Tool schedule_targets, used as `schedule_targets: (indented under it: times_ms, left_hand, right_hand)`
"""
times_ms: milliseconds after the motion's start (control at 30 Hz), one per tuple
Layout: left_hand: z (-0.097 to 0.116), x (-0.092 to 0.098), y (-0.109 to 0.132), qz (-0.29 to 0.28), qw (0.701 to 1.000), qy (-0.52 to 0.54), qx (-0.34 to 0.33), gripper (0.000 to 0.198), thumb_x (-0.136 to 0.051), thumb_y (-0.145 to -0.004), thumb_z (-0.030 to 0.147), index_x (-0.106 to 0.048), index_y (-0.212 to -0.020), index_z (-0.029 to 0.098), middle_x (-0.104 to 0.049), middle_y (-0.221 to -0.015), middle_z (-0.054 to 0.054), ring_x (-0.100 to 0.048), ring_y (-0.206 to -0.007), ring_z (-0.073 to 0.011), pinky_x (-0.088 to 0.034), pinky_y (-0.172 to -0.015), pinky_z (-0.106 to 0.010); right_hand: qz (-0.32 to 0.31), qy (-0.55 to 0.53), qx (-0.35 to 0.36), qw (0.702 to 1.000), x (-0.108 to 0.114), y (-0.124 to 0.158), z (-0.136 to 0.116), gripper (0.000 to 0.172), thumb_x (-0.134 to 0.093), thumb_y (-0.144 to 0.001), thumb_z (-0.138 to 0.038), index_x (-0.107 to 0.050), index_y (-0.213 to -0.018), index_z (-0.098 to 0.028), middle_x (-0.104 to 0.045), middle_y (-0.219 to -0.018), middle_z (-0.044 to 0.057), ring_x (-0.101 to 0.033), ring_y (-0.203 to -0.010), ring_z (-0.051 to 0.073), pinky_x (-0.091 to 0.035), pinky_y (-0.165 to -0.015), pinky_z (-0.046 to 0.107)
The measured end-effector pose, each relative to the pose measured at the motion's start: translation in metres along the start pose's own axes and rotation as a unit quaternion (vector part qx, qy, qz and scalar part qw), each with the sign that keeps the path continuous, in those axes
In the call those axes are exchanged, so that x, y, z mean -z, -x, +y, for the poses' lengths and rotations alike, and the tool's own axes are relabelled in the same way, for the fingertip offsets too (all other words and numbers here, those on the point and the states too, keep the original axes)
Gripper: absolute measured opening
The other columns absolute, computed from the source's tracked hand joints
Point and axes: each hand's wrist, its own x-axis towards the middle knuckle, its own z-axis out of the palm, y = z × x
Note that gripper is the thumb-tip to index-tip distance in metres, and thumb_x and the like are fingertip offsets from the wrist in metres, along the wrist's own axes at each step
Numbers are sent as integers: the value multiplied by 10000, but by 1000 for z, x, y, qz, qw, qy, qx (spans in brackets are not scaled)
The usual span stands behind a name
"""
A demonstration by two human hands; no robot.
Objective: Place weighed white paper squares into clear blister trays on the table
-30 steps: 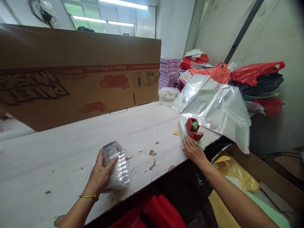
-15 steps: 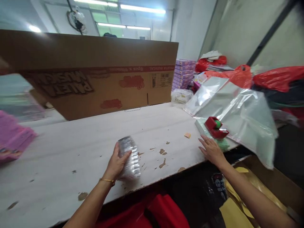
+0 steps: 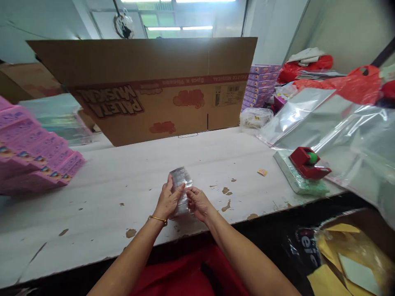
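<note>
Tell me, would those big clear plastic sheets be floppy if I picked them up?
Probably floppy: the clear plastic sheets sag over the edge of the white table. They're likely light, since they look thin and see-through. They might feel slippery too, because they're smooth and shiny.

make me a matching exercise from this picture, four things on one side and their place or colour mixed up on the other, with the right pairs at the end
Things
1. tape dispenser
2. silvery packet
3. large carton
4. bracelet

Places and colours
A. held in the left hand, with fingers of the right hand at its edge
B. gold-coloured, around a wrist
C. red, resting on a pale green pack
D. brown with red printing, at the far side of the table

Right pairs
1-C, 2-A, 3-D, 4-B
</note>
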Motion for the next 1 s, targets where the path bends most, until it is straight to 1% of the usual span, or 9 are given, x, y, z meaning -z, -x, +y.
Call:
schedule_targets:
  times_ms: [300,367,467,533,600,633,733,867,1000]
  left_hand:
    - [7,0,-1,2,999,-53,11,856,-486,-707,598,-230,-1370,120,-422,-1245,-174,-375,-1204,-282,-272,-1006,-391]
    - [9,-1,-1,4,998,-62,12,880,-494,-694,607,-219,-1373,118,-423,-1237,-167,-386,-1190,-275,-283,-1000,-377]
    - [12,-3,0,4,998,-70,10,889,-496,-683,618,-220,-1373,129,-423,-1236,-150,-414,-1154,-266,-319,-974,-365]
    - [13,-3,0,3,998,-70,7,884,-496,-681,619,-232,-1370,131,-429,-1228,-146,-432,-1129,-265,-337,-958,-365]
    - [13,-3,0,4,998,-69,5,876,-495,-683,616,-242,-1367,132,-441,-1210,-142,-442,-1115,-263,-343,-952,-366]
    - [13,-3,1,4,998,-67,5,872,-495,-686,613,-243,-1367,130,-447,-1201,-141,-442,-1113,-261,-343,-952,-364]
    - [12,-3,1,6,998,-57,2,865,-498,-689,606,-248,-1365,128,-457,-1178,-137,-442,-1115,-259,-337,-958,-363]
    - [9,-3,1,13,999,-45,-4,841,-514,-687,591,-270,-1356,145,-470,-1153,-123,-433,-1131,-252,-319,-973,-357]
    - [12,-3,2,11,999,-37,4,823,-522,-683,589,-282,-1351,172,-481,-1132,-112,-452,-1099,-255,-347,-940,-366]
  right_hand:
    - [35,126,35,991,0,-6,13,391,-572,-641,-608,-583,-797,-250,-496,-536,-36,-450,-454,125,-373,-470,267]
    - [54,195,57,978,17,-5,-4,326,-595,-655,-535,-611,-765,-229,-570,-611,-7,-520,-535,155,-422,-536,306]
    - [127,306,111,937,85,3,-60,252,-645,-652,-337,-634,-863,-201,-615,-971,62,-550,-885,219,-416,-791,359]
    - [202,391,139,887,147,17,-103,331,-542,-730,-204,-575,-1059,-180,-490,-1226,105,-429,-1110,238,-327,-923,384]
    - [271,707,127,641,203,39,-136,361,-424,-775,-118,-547,-1110,-174,-486,-1236,122,-431,-1118,232,-350,-897,370]
    - [268,737,118,609,225,52,-146,354,-404,-768,-74,-573,-1066,-161,-517,-1198,135,-453,-1092,235,-361,-879,362]
    - [243,797,112,541,259,91,-149,270,-403,-792,-93,-614,-936,-183,-614,-999,114,-534,-940,216,-413,-762,308]
    - [125,885,140,425,263,151,-123,234,-399,-830,-176,-620,-898,-214,-633,-841,79,-569,-816,190,-433,-713,290]
    - [11,866,137,482,260,210,-106,245,-441,-785,-182,-641,-892,-274,-645,-825,51,-594,-752,179,-461,-702,308]
